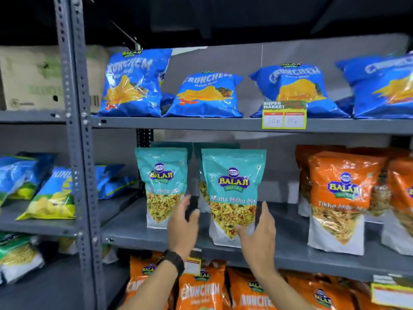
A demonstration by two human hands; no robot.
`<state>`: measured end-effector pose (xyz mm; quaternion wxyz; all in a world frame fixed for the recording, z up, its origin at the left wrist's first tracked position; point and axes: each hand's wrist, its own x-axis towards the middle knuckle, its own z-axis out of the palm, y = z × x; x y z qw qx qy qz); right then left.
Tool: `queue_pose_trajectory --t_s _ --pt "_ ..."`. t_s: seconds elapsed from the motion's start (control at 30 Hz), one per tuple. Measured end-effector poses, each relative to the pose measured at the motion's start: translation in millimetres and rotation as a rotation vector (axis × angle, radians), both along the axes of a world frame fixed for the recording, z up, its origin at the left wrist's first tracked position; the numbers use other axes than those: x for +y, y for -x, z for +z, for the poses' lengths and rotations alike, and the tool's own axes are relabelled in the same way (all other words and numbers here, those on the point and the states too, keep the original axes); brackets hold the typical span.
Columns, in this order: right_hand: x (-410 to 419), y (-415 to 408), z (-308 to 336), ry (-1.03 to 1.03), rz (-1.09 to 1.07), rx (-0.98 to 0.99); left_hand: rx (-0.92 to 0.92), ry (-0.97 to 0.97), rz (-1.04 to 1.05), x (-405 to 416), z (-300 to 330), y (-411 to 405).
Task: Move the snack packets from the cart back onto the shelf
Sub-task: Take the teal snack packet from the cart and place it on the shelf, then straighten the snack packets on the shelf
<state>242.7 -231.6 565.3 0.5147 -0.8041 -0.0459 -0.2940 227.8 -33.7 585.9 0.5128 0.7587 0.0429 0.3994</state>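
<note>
1. Head view: a teal snack bag (233, 195) stands upright on the middle gray shelf (125, 231), beside another teal bag (162, 186).
2. The right hand (257, 231) touches the bag's lower right side, fingers spread apart, not squeezing.
3. The left hand (182, 227) is open, just left of the bag.
4. Orange bags (342, 198) stand to the right.

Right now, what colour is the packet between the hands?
Teal, white at the bottom, seen in the head view: the Khatta Mitha Mix packet.
</note>
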Motion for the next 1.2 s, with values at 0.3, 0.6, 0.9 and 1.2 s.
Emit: queue_pose_trajectory --t_s 0.3,0.6,0.9,1.2 --pt "63.6 -18.7 3.1 0.292 -0.076 0.022 0.371 -0.071 0.186 92.3 -6.6 -16.5" --pt "97.9 -42.3 -1.5 0.345 -0.069 -0.025 0.26 -0.109 0.065 117.7 -18.4 -28.8" --pt "103.5 -40.2 -5.0 0.439 -0.122 -0.082 0.158 -0.126 0.005 118.4 -23.8 -21.3" --pt "98.4 -38.4 -15.8 0.433 -0.059 -0.135 0.192 -0.163 0.156 114.3 -27.0 -25.9"
